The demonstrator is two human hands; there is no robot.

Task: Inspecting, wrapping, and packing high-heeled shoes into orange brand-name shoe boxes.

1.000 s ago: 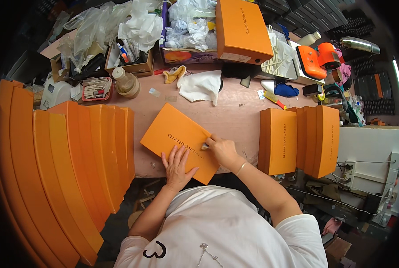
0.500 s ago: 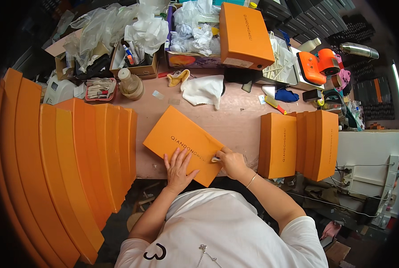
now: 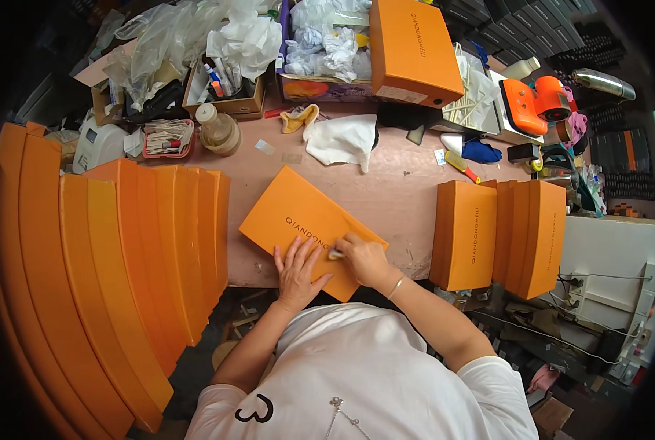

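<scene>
Pressing flat, the left hand (image 3: 298, 268) steadies a diagonal orange box (image 3: 305, 224) while the right hand (image 3: 364, 260), nearer its near-right corner, pinches a small pale object (image 3: 335, 254).

small white thing (image 3: 335, 254) in right hand (image 3: 364, 261) – too small to tell

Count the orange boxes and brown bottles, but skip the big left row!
Flat orange box in front: 1
Upright orange boxes, right: 3
Big orange box at back: 1
Brown bottle: 1
Total: 6
</scene>
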